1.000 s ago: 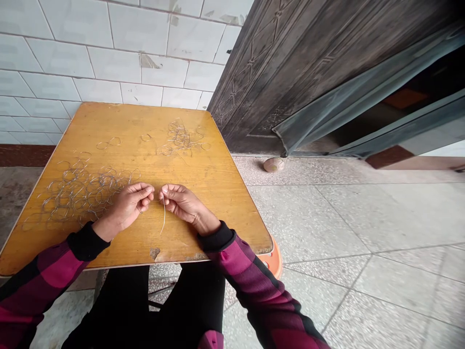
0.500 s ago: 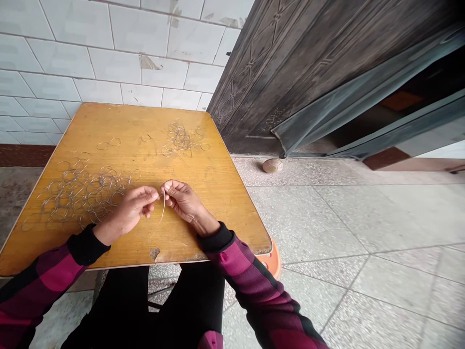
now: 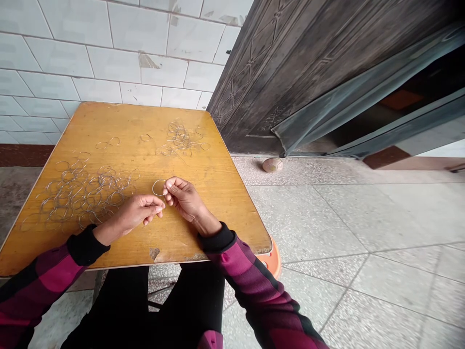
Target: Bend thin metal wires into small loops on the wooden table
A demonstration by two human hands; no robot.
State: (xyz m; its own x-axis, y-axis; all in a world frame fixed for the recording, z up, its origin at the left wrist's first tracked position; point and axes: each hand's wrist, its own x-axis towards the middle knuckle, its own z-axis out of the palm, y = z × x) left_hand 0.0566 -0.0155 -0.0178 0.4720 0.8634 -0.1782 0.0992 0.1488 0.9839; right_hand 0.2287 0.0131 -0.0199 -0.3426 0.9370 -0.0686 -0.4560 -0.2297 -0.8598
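Above the front half of the table, my right hand pinches a thin wire whose upper part is curved into a ring to the left of the fingertips. Just below and left of it, my left hand is closed, thumb against forefinger, on the lower end of the same wire. That end is mostly hidden by the fingers. A wide heap of bent wire loops lies on the table beside my left hand. Farther back sits a smaller tangle of wires.
The wooden table has a chipped front edge. A figure-eight wire lies toward its back left. An orange stool shows under the right corner. Beyond are a tiled wall, a dark door and a round object on the floor.
My left hand has moved down a little and pinches the wire's lower end. The wire's ring now shows at the left of my right hand, where earlier a straight end hung down.
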